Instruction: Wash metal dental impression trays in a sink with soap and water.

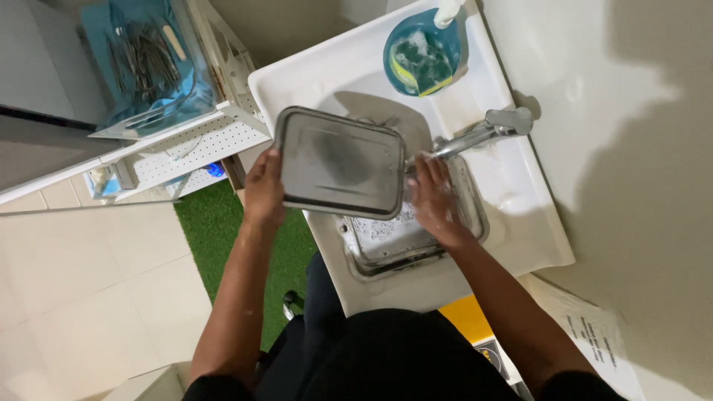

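The left hand (264, 189) grips the left edge of a steel lid (340, 162), fingers wrapped round its rim, holding it flat over the sink (520, 186). The right hand (434, 200) is half curled against the lid's right edge, under the tap (483, 134); whether it grips I cannot tell. Below sits a soapy steel tray (405, 241), and a blue bowl (423, 56) stands at the sink's far corner.

Dull brushed metal lid (340, 163), sudsy metal tray (405, 241), glossy white ceramic sink (520, 186), shiny chrome tap (483, 134)
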